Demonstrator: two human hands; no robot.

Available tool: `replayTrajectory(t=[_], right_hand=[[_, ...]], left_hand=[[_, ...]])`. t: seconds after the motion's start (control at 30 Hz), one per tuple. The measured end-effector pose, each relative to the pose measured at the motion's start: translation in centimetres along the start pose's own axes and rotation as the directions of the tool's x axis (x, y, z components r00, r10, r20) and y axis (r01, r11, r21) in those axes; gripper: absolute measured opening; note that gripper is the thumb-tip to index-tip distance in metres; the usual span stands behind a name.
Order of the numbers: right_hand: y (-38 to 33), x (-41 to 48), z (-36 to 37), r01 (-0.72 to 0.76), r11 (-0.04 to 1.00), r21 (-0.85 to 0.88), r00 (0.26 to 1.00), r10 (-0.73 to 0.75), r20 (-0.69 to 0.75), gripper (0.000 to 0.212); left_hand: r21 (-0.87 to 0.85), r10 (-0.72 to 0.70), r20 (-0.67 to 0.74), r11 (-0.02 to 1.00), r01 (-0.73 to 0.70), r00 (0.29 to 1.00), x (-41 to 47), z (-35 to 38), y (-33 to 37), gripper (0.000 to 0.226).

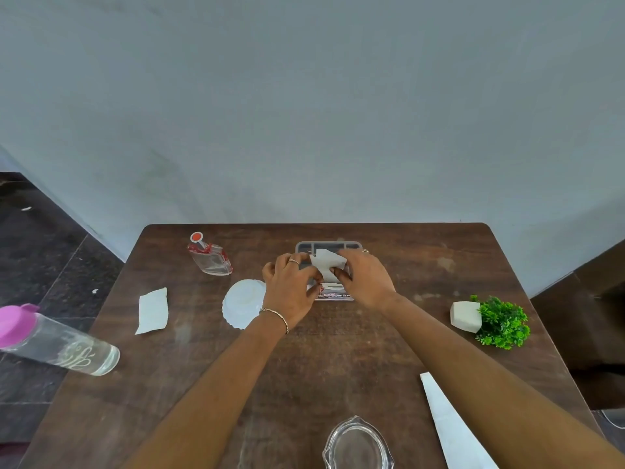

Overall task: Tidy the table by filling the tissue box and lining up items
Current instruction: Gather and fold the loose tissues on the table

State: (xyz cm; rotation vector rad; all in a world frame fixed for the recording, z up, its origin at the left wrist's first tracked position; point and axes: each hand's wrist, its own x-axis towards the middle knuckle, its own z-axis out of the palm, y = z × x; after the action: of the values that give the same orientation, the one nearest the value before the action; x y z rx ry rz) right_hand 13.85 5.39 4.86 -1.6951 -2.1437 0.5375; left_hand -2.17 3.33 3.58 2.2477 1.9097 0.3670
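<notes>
This looks like a plain room in a home. A small, worn wooden table stands pushed against a bare, pale blue-grey painted wall, with a dark stone-tiled floor around it. Household odds and ends lie on the table: a small potted plant tipped on its side, a pink-capped water bottle, a glass perfume bottle and a clear glass bowl.

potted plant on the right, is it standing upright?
No, the potted plant lies tipped on its side on the table, white pot to the left and greenery to the right.
</notes>
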Motion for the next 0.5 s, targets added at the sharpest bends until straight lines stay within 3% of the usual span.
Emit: replayTrajectory(t=[0.33, 0.5], right_hand=[[0.93, 0.29, 0.77, 0.029, 0.989, -0.148, 0.995, -0.014, 0.101, 0.034], [1.14, 0.14, 0.97, 0.004, 0.99, -0.141, 0.999, 0.004, 0.052, 0.025]], left_hand=[[-0.067, -0.023, -0.029, 0.998, 0.021, 0.999, 0.01, -0.02, -0.2, 0.026], [-0.078, -0.018, -0.038, 0.997, 0.015, 0.999, 0.21, -0.01, -0.28, 0.023]])
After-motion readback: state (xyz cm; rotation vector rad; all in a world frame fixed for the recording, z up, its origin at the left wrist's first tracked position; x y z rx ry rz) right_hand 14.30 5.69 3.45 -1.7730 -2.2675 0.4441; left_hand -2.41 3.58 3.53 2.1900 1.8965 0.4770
